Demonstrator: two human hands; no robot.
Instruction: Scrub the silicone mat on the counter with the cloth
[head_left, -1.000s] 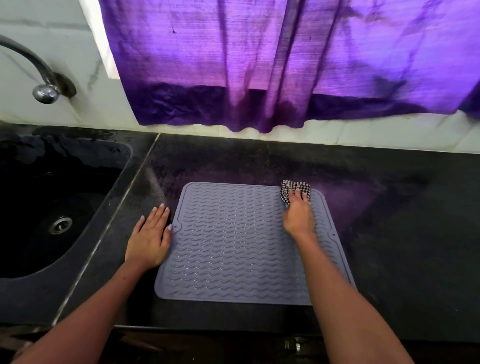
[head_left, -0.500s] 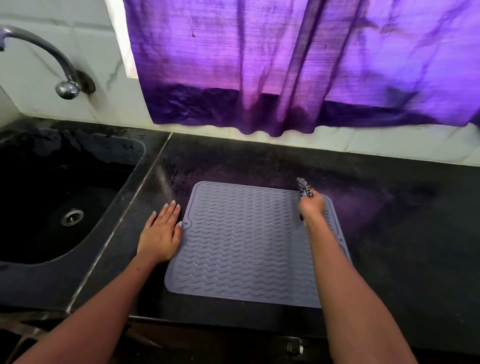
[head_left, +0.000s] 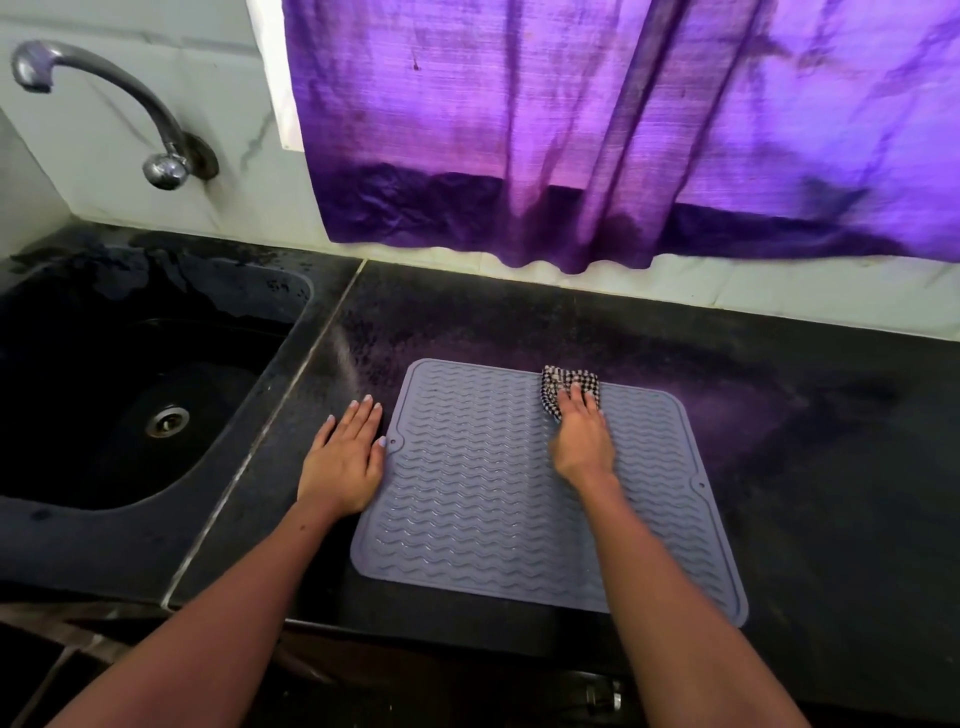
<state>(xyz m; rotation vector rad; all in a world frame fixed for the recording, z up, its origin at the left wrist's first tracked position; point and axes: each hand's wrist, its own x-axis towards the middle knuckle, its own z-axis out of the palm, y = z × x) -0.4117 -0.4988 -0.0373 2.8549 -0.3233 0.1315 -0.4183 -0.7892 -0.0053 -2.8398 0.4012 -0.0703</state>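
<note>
A grey silicone mat (head_left: 483, 493) with a wavy ribbed surface lies flat on the black counter (head_left: 805, 467). A black-and-white checked cloth (head_left: 563, 384) sits bunched near the mat's far edge, right of centre. My right hand (head_left: 582, 441) presses down on the cloth, fingers over its near part. My left hand (head_left: 345, 457) lies flat on the counter at the mat's left edge, fingers straight, thumb touching the mat's rim.
A black sink (head_left: 130, 405) with a metal drain (head_left: 166, 421) is set into the counter on the left. A metal tap (head_left: 130, 114) projects from the white wall above it. A purple curtain (head_left: 597, 130) hangs behind the counter.
The cloth has shifted left along the mat's far edge from the far right corner, lifted on edge in between and now flat under my right hand. My left hand stays in place.
</note>
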